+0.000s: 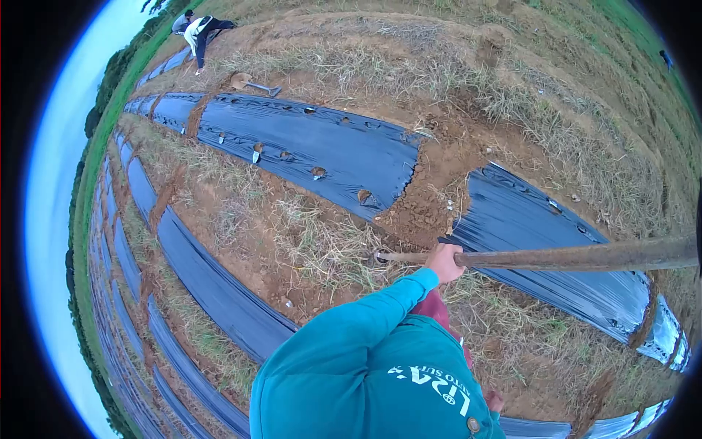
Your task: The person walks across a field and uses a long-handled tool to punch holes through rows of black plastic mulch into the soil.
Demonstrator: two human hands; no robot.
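Note:
My left hand (pixel 444 263), at the end of a teal sleeve, is closed around a long wooden pole (pixel 585 256). The pole runs from the right edge of the head view to a small metal ring (pixel 379 256) low over dry grass. What tool it belongs to, I cannot make out. Just beyond the hand is a bed covered in black plastic film (pixel 526 219), its near end bordered by bare soil (pixel 431 197). Part of what looks like my right hand (pixel 494 401) shows beside my shirt; its fingers are not clear.
Another film-covered bed (pixel 314 146) has several holes cut along it. A tool with a blue-grey handle (pixel 263 89) lies past its far edge. Farther off, a person in a white top (pixel 197 33) bends over, with someone behind. More film-covered rows (pixel 212 271) run to the left.

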